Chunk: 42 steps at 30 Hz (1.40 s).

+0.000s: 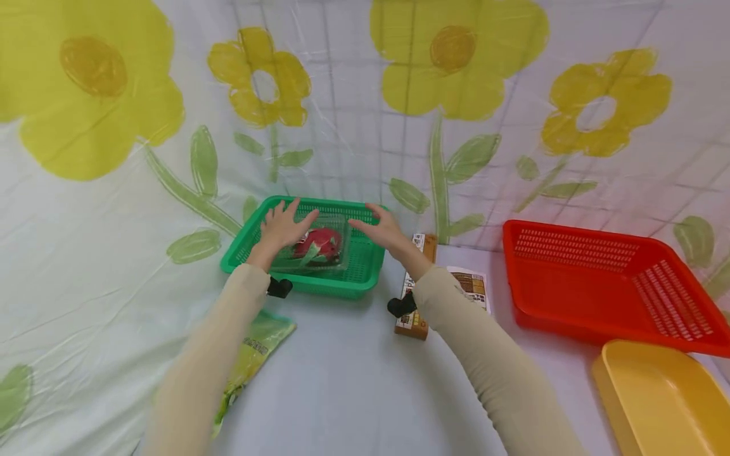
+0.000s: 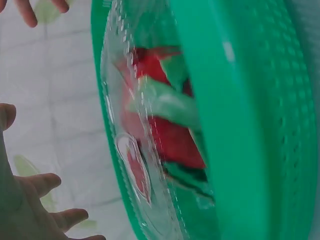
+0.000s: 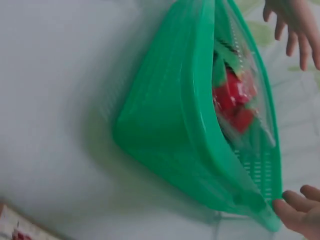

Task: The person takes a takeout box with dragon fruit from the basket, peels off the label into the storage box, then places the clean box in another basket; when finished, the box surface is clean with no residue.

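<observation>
A clear plastic clamshell box (image 1: 342, 244) with a red, green-scaled dragon fruit (image 1: 322, 244) inside sits in the green basket (image 1: 367, 269). Above the left part of the basket is my left hand (image 1: 279, 228), fingers spread and holding nothing. My right hand (image 1: 388, 233) hovers by the basket's right end, its fingers extended and apart from the box. In the left wrist view, a label (image 2: 134, 167) shows on the lid of the box. The right wrist view has the fruit (image 3: 232, 97) behind the basket's near wall.
Right of the basket lie a long brown-and-white carton (image 1: 419, 326) and a printed packet (image 1: 473, 285). A red basket (image 1: 564, 278) stands farther right, with a yellow tray (image 1: 656, 392) in front of it. A green-yellow bag (image 1: 256, 348) lies beneath my left forearm. Flowered cloth (image 1: 353, 126) hangs behind.
</observation>
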### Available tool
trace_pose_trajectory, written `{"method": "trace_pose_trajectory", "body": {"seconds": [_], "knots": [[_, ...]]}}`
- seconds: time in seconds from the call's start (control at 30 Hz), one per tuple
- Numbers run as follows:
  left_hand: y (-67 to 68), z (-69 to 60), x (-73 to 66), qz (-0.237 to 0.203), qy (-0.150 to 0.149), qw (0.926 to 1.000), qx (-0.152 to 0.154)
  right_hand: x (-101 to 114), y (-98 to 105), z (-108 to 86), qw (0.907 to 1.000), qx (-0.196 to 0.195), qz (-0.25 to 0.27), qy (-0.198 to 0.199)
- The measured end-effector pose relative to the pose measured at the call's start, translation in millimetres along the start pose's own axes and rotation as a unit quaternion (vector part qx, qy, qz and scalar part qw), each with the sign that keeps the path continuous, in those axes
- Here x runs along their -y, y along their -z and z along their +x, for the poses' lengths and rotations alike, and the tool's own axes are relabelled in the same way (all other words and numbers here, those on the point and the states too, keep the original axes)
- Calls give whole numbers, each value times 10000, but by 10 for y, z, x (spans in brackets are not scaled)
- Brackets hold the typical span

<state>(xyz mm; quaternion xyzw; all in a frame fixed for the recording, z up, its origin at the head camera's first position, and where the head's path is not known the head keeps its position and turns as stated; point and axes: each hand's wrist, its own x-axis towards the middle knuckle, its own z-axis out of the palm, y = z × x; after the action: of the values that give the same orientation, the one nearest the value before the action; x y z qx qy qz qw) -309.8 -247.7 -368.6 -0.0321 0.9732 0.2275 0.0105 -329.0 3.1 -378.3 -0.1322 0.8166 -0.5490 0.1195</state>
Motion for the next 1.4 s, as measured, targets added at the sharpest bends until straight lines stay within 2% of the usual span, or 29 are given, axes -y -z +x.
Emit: {"method": "trace_pose_trajectory", "body": {"seconds": [0.07,0.17,0.33,0.57,0.73,0.87,0.9,1.0,1.1,1.13,1.4], "knots": [[62,51,72,-93,132,9996,251,32,-97,80,9994,-4,174,-286],[136,103,143,-454,284,9967,608,85,-236,163,9977,12,317,-592],[208,150,210,-772,650,9902,961,186,-479,214,9969,37,186,-770],[242,156,256,-860,1093,9852,1001,150,-774,213,9944,-241,192,-1014],[220,174,338,-917,1157,9821,1172,59,-862,259,9898,-558,454,-1232],[194,185,398,-981,1390,9770,1282,36,-880,273,9892,-488,588,-1251],[118,263,512,-987,1342,9787,1204,29,-886,277,9896,-458,595,-1226],[75,277,553,-983,1465,9769,1203,20,-908,279,9905,-399,600,-1168],[56,271,542,-1013,1425,9775,1178,11,-899,292,9897,-472,644,-1192],[122,188,428,-1054,1542,9744,1248,12,-896,298,9892,-484,643,-1226],[118,165,457,-1306,1538,9717,1230,39,-882,280,9850,-599,780,-1419]]}}
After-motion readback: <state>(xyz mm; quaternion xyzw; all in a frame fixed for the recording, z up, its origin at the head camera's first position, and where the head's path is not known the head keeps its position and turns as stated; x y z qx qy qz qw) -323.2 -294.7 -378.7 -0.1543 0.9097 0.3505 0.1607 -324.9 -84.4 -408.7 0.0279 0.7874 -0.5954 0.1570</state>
